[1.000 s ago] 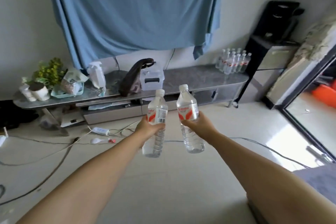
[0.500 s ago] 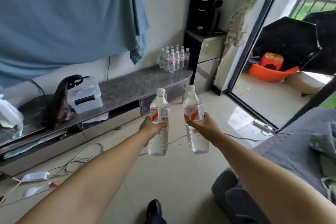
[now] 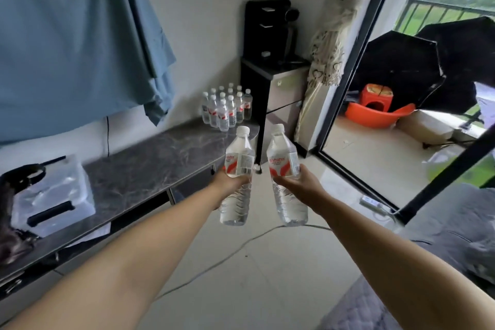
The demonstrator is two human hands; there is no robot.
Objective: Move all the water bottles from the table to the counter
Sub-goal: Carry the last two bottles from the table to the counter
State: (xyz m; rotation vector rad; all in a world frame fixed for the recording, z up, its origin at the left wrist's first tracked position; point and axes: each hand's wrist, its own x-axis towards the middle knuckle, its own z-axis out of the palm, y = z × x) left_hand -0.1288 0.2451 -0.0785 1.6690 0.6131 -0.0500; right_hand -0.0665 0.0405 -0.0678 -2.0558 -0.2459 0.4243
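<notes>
Surface: long dark marbled table [image 3: 150,169] against the white wall — blue cloth [image 3: 67,43] above.
Far end: cluster of bottles [image 3: 226,108], upright.
Left hand [image 3: 229,183]: grips left bottle [image 3: 237,177], cap up, over tiled floor [image 3: 267,262].
Right hand [image 3: 300,185]: grips right bottle [image 3: 286,177] — top tilted slightly left.

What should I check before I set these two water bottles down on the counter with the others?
1. Left hand grips the left bottle firmly: ok.
2. Right hand grips the right bottle: ok.
3. Both caps on: ok.
4. Bare counter in front of the bottle cluster: ok.
5. Bottles over the counter yet: not ok, both hang over the floor beside its end.
6. Cable on the floor out of your path: cannot tell.
</notes>
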